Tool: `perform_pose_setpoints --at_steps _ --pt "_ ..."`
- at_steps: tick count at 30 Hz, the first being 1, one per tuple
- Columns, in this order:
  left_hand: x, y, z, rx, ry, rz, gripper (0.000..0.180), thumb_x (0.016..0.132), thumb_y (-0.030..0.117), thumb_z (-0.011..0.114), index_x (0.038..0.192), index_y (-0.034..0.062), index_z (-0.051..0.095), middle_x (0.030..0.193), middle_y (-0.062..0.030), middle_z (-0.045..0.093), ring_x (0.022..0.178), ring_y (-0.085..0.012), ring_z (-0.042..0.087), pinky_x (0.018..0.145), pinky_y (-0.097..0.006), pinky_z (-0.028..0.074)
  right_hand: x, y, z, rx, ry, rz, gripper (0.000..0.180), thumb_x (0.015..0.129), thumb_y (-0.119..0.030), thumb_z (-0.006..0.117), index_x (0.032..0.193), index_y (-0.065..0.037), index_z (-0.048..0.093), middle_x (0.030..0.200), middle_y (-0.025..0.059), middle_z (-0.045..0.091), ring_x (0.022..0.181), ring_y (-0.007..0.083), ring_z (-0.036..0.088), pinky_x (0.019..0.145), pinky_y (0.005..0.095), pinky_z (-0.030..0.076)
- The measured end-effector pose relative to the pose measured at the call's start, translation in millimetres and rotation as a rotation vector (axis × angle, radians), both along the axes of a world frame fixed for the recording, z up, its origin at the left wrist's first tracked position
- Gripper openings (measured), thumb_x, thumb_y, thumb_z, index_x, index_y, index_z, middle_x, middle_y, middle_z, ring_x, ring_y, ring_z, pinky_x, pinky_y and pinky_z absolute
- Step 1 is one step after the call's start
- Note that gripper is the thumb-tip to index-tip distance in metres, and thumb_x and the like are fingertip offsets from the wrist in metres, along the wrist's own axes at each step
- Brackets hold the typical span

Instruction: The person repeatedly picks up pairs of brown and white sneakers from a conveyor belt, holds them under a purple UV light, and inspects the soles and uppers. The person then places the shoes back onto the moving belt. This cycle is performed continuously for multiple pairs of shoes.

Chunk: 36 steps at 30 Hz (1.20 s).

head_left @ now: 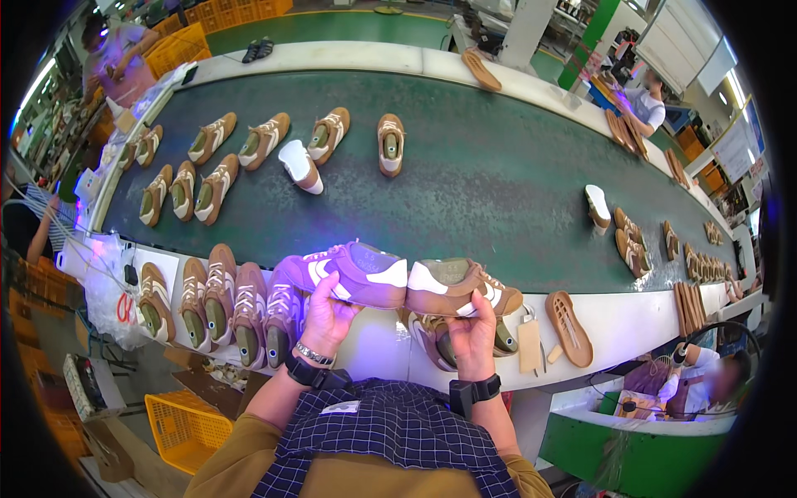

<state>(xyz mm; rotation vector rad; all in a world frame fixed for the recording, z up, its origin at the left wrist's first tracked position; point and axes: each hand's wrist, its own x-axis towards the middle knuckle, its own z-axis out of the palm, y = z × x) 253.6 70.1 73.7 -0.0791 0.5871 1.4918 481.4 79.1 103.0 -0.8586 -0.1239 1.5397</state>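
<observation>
Head view: I have my left hand (326, 319) closed around a purple-looking shoe (353, 280), thumb up its near side, and my right hand (473, 332) grasping a brown shoe (448, 286) likewise, so neither hand is free. Each shoe rises just above the hand that holds it, nearer to that hand than to the other. Their long axes run nearly in one line across my body, heels facing between my hands, the purple-looking toe pointing out past my left hand, the brown toe past my right; whether the heels touch, I cannot tell. Left of my left hand a row of shoes (220, 295) lies on the worktop (614, 324); right of my right hand lies a loose sole (569, 329), toe away from me.
</observation>
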Motion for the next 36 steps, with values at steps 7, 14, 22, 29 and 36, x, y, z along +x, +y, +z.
perform_pose_setpoints --at_steps 7,14,22,29,36 --pt "0.4 -1.0 -9.7 -0.016 0.045 -0.021 0.040 0.085 0.021 0.057 0.122 0.0070 0.049 0.118 -0.0071 0.057 0.111 -0.0239 0.053 0.096 -0.042 0.042 3.5 1.0 -9.5 -0.036 -0.018 -0.012 0.036 0.084 -0.015 0.059 0.117 -0.006 0.050 0.117 0.0082 0.057 0.109 0.0244 0.054 0.094 0.0448 0.046" --pt "0.5 -2.2 -7.8 0.025 0.153 -0.012 0.033 0.087 0.019 0.057 0.117 0.0082 0.050 0.110 -0.0049 0.059 0.103 -0.0200 0.057 0.086 -0.040 0.048 5.3 -1.0 -7.6 0.020 -0.081 -0.017 0.036 0.084 -0.014 0.060 0.118 -0.006 0.050 0.116 0.0080 0.057 0.108 0.0236 0.055 0.094 0.0456 0.046" --pt "4.1 -4.4 -9.1 0.031 0.193 -0.002 0.032 0.087 0.019 0.057 0.116 0.0083 0.050 0.108 -0.0040 0.059 0.100 -0.0183 0.058 0.084 -0.036 0.048 9.1 1.3 -4.0 0.049 -0.162 -0.016 0.036 0.084 -0.014 0.061 0.117 -0.005 0.051 0.114 0.0079 0.058 0.107 0.0219 0.056 0.093 0.0418 0.047" --pt "14.7 -3.0 5.4 0.015 0.097 0.015 0.035 0.088 0.021 0.056 0.119 0.0064 0.049 0.114 -0.0064 0.057 0.106 -0.0209 0.055 0.090 -0.040 0.046 6.3 6.9 -1.3 0.012 -0.068 -0.015 0.034 0.084 -0.018 0.062 0.114 -0.005 0.052 0.113 0.0075 0.058 0.106 0.0219 0.055 0.092 0.0416 0.047" --pt "15.9 -1.1 5.4 -0.007 0.111 0.042 0.036 0.088 0.023 0.057 0.120 0.0063 0.049 0.115 -0.0068 0.057 0.106 -0.0212 0.056 0.089 -0.039 0.047 3.6 8.7 -5.7 -0.043 -0.045 -0.030 0.037 0.083 -0.019 0.064 0.115 -0.005 0.052 0.114 0.0081 0.057 0.106 0.0226 0.055 0.093 0.0424 0.047"
